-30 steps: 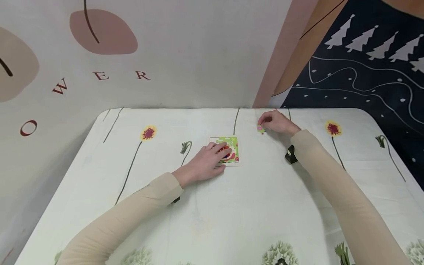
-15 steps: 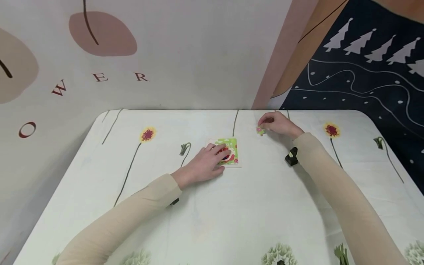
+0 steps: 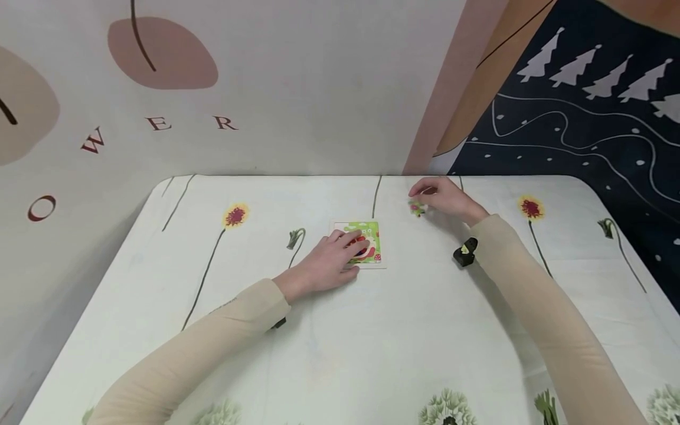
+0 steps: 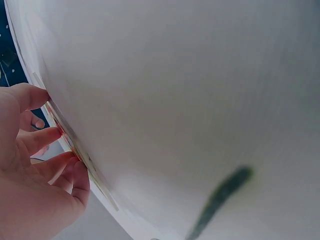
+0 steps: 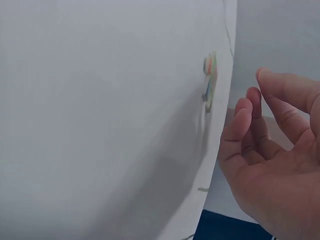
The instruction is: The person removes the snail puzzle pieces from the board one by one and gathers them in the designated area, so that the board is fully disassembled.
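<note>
My left hand rests on a small square puzzle board with a green border and a red-and-white picture. Its spread fingers cover much of the picture; in the left wrist view, the fingertips touch the board at its edge. My right hand hovers near the far edge of the table, with loosely bent fingers and a gap between thumb and fingertips. Just beside it lie small colourful puzzle pieces. In the right wrist view these pieces sit on the cloth, apart from the fingers, partly overlapping; their number is unclear.
A white cloth with printed flowers covers the table. Its far edge meets a pale printed wall; a dark hanging with white trees is at the right. Dark wrist cameras sit under the sleeves.
The right fingertips have drawn slightly left and lifted off the pieces, which look more spread and darker than before. The left hand has stayed on the puzzle board.
</note>
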Tool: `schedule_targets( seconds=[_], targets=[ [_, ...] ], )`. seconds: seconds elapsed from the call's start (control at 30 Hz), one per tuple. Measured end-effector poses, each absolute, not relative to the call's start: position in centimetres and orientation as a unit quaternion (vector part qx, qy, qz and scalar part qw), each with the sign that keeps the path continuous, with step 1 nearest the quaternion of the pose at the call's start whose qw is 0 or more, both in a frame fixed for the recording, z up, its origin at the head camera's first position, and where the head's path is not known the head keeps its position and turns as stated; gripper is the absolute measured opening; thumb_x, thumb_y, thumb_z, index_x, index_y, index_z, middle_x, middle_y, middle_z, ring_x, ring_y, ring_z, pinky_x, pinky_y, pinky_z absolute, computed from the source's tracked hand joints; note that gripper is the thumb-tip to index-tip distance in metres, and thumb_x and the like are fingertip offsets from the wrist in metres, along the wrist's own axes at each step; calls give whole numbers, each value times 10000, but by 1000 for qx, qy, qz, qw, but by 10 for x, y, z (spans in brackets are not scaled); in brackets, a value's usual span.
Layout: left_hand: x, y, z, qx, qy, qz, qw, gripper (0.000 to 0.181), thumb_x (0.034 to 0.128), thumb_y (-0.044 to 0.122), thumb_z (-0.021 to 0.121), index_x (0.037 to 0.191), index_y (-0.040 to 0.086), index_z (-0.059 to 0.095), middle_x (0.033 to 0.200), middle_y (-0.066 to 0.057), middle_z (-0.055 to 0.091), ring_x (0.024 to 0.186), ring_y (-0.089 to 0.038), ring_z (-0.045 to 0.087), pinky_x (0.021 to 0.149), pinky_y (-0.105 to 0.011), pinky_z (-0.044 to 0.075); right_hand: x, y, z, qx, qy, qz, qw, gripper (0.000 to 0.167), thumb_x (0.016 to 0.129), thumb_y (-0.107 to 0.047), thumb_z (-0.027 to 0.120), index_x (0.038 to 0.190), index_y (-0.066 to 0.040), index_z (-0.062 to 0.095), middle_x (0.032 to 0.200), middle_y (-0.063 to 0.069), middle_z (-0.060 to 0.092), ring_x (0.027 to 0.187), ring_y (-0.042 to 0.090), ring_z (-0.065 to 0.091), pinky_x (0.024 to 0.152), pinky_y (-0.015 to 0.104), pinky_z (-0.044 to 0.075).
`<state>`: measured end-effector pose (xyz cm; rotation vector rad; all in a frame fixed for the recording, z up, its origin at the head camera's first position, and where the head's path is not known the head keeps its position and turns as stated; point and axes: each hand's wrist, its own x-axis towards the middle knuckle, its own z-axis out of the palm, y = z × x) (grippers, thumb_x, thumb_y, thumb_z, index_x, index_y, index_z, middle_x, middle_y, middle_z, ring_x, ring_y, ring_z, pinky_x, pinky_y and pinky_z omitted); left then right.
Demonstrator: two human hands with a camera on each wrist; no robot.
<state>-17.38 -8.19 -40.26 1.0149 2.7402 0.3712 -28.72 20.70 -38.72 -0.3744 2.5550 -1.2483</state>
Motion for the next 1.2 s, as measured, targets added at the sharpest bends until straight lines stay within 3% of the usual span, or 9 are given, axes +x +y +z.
schedule_targets(
  seconds=[0.17,0.43,0.67,0.9,1.2],
  targets=[
    [-174,-82,-403,344,926,126,96,529,951,252,568,1451,125,445,1518,-119,328,1262,-261,365,955,-431,370,-285,203,-386,-133,876,-442,137,214,948,-81,588,1119,31,651,1133,178,606,1040,297,513,893,390,379],
    [-174,-82,-403,344,926,129,92,524,949,240,578,1444,120,455,1510,-117,343,1253,-261,373,952,-429,372,-282,196,-386,-154,861,-459,156,231,941,-33,549,1136,58,632,1090,199,615,882,277,578,746,303,448],
    [-174,-82,-404,353,924,124,82,516,942,222,572,1435,115,462,1500,-94,360,1248,-259,380,934,-431,380,-281,187,-390,-190,857,-455,151,201,944,-30,563,1106,54,646,1095,191,617,921,238,533,766,266,425],
    [-175,-81,-405,363,921,115,78,526,940,216,558,1440,104,441,1499,-59,363,1233,-253,370,909,-423,375,-277,171,-389,-196,856,-451,160,184,946,-40,573,1095,33,654,1086,171,626,897,238,541,695,276,431],
    [-176,-80,-405,360,921,115,92,558,935,216,544,1464,113,401,1524,-6,335,1220,-232,354,887,-408,357,-275,151,-393,-227,843,-451,184,163,928,-7,586,1060,45,665,1053,169,638,888,239,543,697,289,438]
  ],
)
